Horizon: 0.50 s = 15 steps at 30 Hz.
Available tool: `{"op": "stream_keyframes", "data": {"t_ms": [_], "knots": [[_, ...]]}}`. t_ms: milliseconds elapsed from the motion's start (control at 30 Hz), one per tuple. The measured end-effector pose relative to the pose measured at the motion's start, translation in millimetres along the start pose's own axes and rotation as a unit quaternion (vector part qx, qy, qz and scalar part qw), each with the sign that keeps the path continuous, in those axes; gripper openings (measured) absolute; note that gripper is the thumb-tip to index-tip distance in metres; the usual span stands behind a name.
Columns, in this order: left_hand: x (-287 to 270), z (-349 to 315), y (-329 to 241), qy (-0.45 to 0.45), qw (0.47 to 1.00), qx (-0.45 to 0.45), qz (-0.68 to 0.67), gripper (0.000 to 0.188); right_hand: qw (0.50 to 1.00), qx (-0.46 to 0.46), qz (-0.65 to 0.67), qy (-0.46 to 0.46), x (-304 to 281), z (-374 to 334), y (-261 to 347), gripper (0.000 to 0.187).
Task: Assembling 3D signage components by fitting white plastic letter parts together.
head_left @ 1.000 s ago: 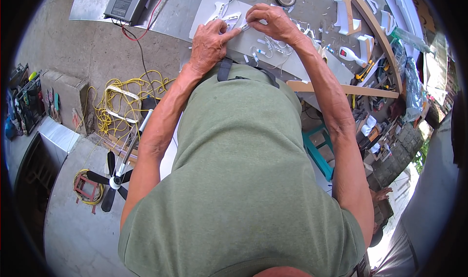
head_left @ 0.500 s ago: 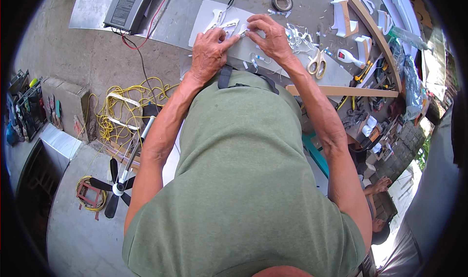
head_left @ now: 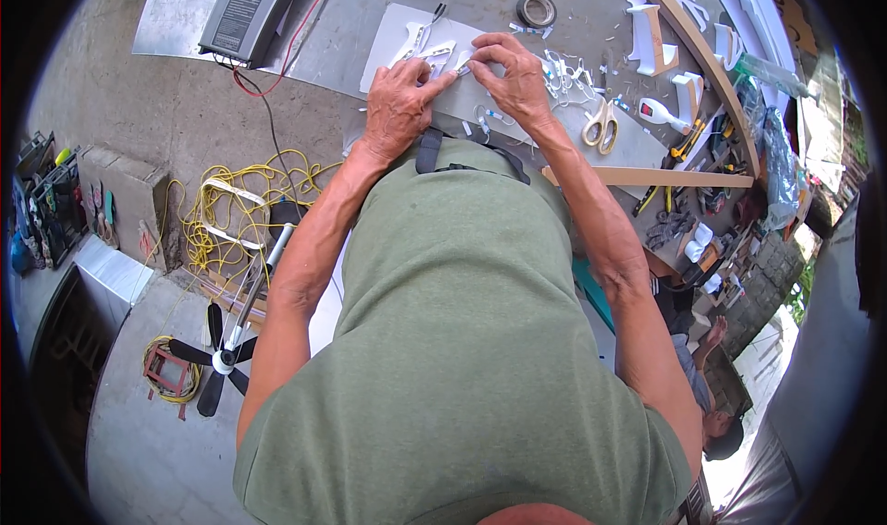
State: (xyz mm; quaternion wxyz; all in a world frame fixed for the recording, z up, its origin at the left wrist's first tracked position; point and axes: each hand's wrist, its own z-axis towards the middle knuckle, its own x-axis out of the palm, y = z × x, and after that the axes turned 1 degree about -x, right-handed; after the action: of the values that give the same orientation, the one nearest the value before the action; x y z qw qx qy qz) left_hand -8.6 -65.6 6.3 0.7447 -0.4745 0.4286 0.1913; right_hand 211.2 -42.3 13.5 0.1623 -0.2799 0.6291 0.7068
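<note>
My left hand [head_left: 399, 109] presses down over white letter-shaped pieces [head_left: 413, 41], its fingers bent and its thumb stretched toward the right hand. My right hand [head_left: 514, 79] pinches thumb and forefinger at a small white piece [head_left: 463, 60] beside the left thumb; the exact thing between the fingertips is too small to make out. The pieces lie on a pale grey board [head_left: 393, 24]. Right of my right hand sits a tangle of small LED modules [head_left: 571, 79] on white wires. Scissors [head_left: 601, 126] with pale handles lie just below it.
A roll of black tape [head_left: 536, 10] is behind the hands. A grey power unit [head_left: 251, 12] with red and black leads stands at the left. White curved pieces [head_left: 647, 40], a white bottle [head_left: 661, 112] and a wooden strip [head_left: 665, 177] lie right. Another person [head_left: 716, 405] is at lower right.
Both hands stay almost in place, with only slight shifts of the fingers at the small white piece. The other person at lower right has moved an arm a little.
</note>
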Motion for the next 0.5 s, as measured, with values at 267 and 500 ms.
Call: {"op": "stream_keyframes", "data": {"t_ms": [267, 500], "knots": [[-0.3, 0.0, 0.2, 0.002, 1.0, 0.002, 0.008, 0.045, 1.0, 0.005, -0.028, -0.01, 4.6, 1.5, 1.2, 0.009], [-0.7, -0.4, -0.2, 0.002, 1.0, 0.003, 0.012, 0.043, 0.999, 0.004, -0.017, -0.028, 9.1, 2.0, 0.6, 0.007]]}}
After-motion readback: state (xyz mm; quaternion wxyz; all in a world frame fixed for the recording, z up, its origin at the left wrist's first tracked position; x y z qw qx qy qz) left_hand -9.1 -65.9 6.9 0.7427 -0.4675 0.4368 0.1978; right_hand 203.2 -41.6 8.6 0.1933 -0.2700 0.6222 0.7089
